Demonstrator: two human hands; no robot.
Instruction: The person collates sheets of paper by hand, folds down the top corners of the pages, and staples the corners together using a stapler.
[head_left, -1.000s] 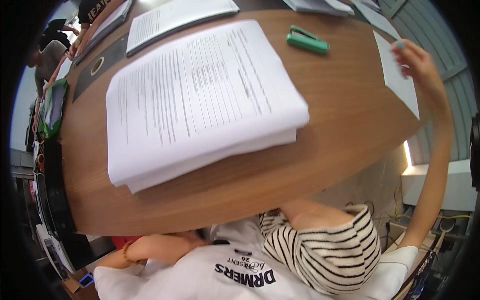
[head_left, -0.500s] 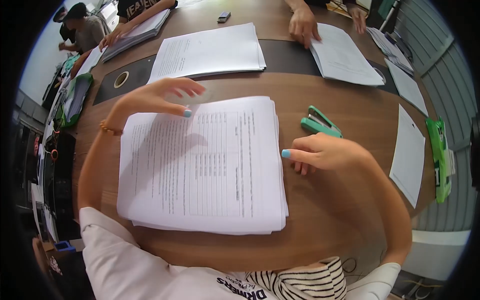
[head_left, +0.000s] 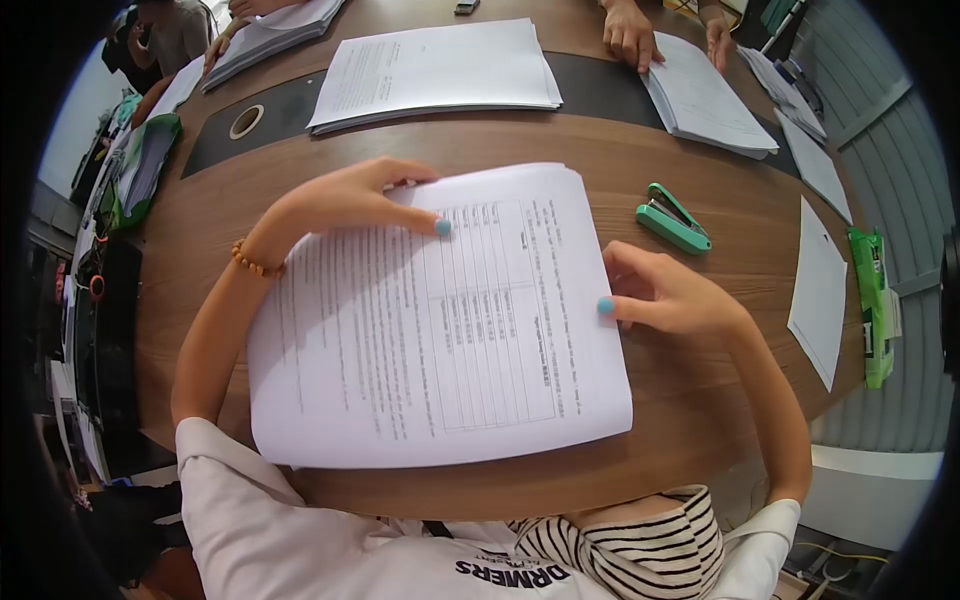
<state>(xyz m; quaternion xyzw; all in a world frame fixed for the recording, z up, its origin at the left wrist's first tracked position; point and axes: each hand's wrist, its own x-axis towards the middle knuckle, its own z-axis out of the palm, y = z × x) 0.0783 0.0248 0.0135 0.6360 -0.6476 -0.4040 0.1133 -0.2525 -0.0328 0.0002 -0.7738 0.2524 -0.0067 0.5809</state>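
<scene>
A thick stack of printed papers (head_left: 450, 330) lies tilted in front of me, its front edge raised a little from the table. My left hand (head_left: 365, 200) grips the far edge, thumb on the top sheet and fingers curled over behind. At the right edge, my right hand (head_left: 660, 290) pinches the stack, with its thumb on top and the other fingers partly hidden at the side. A green stapler (head_left: 675, 220) rests on the table just beyond my right hand, not touching it.
Another paper stack (head_left: 435, 70) lies across the table. A co-worker's hand (head_left: 630, 35) touches a further stack (head_left: 705, 100). A tape roll (head_left: 246, 122) sits at the far left. On the right are a loose sheet (head_left: 818, 300) and a green package (head_left: 873, 310).
Both hands have closed on the paper stack, which has shifted right and turned slightly. Before, my left hand hovered above it and my right hand was beside it.
</scene>
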